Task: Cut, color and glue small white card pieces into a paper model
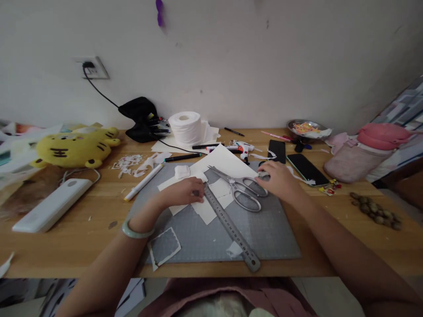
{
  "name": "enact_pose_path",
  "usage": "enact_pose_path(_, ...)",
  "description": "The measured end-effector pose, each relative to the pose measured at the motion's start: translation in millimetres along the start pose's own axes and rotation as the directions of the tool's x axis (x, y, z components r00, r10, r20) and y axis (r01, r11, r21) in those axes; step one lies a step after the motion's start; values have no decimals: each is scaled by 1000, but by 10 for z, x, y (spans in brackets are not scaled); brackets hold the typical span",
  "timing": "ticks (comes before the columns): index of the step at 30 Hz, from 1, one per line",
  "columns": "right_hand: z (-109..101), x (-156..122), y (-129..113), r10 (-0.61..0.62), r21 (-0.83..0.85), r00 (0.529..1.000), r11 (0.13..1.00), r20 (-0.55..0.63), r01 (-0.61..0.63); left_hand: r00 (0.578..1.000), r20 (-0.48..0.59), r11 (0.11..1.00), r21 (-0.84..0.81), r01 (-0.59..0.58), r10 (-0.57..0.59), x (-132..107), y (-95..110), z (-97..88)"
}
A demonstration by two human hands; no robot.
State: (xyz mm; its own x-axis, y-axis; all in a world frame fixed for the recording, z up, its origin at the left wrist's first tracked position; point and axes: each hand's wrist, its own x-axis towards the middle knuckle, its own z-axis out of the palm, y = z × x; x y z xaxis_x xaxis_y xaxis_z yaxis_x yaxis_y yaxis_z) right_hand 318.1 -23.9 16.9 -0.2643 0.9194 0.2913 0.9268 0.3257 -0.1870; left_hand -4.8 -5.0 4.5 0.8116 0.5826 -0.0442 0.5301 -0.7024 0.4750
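Note:
My left hand lies over sheets of white paper with its fingers curled together at the upper end of a steel ruler. A small dark bit shows at its fingertips; what it grips is unclear. Beside the handles of the metal scissors, my right hand has thumb and fingers bent around a small greyish thing, too hidden to name. The scissors rest on the paper, blades slightly apart. A folded white wad is just above my left hand. Everything here lies on a grey cutting mat.
A torn paper frame lies at the mat's front left. Behind are a toilet roll, a glue gun, and markers. Two phones lie right, near a metal bowl. A yellow plush toy sits left.

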Motion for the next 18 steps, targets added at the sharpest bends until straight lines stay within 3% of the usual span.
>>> enact_pose_path(2,-50,36,179,121,-91,989,989,88,-113,1000,-6,1000,-8,-8,8,11,-17,6)
enact_pose_path(5,-83,58,354,218,-146,953,971,209,-190,1000,-26,1000,5,4,-4,23,-3,7)
enact_pose_path(9,-91,80,395,316,-171,934,942,168,-288,994,-96,999,3,50,-49,21,33,4)
enact_pose_path(11,-89,105,390,361,-105,920,932,151,-348,988,-141,998,-6,68,-69,13,40,-5)
enact_pose_path(13,-80,132,379,372,36,927,927,50,-374,979,-190,997,-33,75,-80,6,61,-13)
enact_pose_path(15,-56,141,333,347,224,919,926,-185,-305,965,-239,989,-127,78,-107,8,119,1)
enact_pose_path(18,12,69,113,280,427,829,903,-484,-56,948,-287,906,-423,2,-136,38,295,102)
